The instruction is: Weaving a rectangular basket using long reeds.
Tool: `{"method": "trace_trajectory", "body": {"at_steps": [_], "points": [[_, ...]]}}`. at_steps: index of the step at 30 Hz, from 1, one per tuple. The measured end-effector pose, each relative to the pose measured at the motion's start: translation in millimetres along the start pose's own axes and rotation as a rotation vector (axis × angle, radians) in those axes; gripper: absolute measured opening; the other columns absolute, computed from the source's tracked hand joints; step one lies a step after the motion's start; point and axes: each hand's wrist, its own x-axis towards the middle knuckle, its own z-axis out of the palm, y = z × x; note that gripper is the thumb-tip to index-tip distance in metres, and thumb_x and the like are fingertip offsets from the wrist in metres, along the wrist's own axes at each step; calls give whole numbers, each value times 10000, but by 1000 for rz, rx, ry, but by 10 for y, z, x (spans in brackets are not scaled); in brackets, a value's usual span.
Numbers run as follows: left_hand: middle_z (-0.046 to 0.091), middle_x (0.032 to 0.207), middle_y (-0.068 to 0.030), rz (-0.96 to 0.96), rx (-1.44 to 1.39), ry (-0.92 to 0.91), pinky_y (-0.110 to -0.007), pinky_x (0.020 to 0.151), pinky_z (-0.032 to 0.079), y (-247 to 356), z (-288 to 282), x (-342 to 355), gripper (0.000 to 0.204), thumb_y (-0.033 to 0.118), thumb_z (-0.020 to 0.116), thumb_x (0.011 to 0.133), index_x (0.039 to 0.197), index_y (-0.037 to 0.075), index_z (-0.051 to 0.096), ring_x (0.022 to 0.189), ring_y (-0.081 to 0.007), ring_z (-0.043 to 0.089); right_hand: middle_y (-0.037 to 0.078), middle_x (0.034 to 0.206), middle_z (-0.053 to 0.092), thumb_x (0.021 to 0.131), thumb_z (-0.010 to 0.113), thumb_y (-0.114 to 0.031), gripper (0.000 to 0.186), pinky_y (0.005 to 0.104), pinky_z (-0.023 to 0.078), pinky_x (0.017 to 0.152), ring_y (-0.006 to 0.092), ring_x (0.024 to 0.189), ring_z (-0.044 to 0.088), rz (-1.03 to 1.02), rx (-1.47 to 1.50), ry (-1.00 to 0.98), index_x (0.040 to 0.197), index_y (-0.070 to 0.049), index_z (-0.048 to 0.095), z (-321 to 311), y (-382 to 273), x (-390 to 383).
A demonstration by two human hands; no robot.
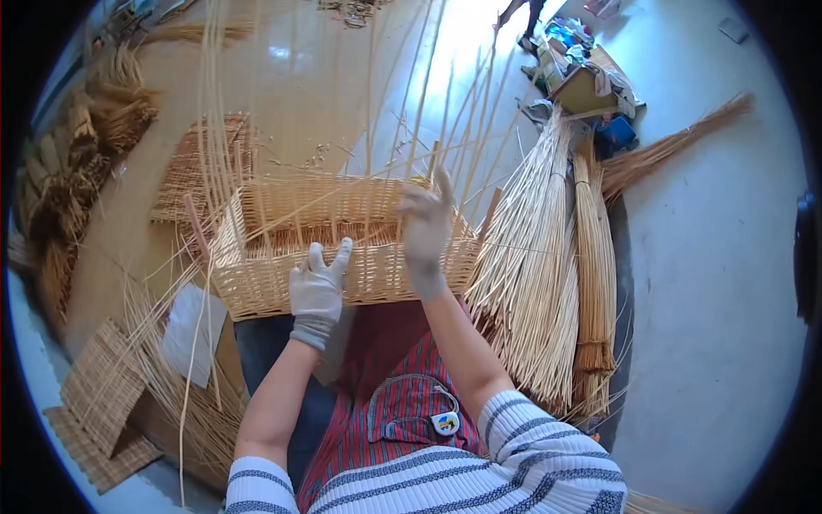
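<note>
A rectangular wicker basket [274,287] of pale woven rods lies across my lap, its long side toward me. Tall loose stakes [368,141] rise from its walls. My left hand [317,291], in a whitish glove, grips the near wall at the rim, thumb and forefinger up and a gap between them. My right hand [426,224], gloved too, is raised above the right part of the basket among the stakes. Motion smears its fingers, so I cannot make out whether they hold a rod. Wooden sticks [196,224] stand at the basket's corners.
Bundles of pale rods [535,283] and a tied bundle [592,274] lie right of the basket. Woven panels [104,385] and a white sheet [193,332] are at lower left. Darker bundles [64,184] line the left. A cluttered bench [586,90] and a person's legs [533,24] appear beyond.
</note>
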Motion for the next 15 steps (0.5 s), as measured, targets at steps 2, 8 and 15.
{"method": "trace_trajectory", "body": {"at_steps": [2,8,15], "points": [[507,1377,-170,117,-9,147,-431,825,469,145,-16,114,647,191,648,878,1498,208,463,999,-266,603,73,971,656,1016,505,-4,366,265,539,754,139,788,602,425,142,298,1376,-63,479,-633,219,-455],[546,1313,-176,198,-213,30,-439,790,511,903,180,295,745,127,618,856,1552,237,374,903,-283,657,114,1223,690,902,555,64,534,375,504,978,249,1204,621,-117,-791,-110,1414,-89,541,-536,-66,25],[544,1113,-145,110,-404,32,-474,668,525,929,204,442,478,108,539,927,1382,251,579,805,-307,637,66,1155,636,918,536,-52,536,248,516,833,168,993,610,350,-18,215,1447,8,472,-1777,402,-587]]}}
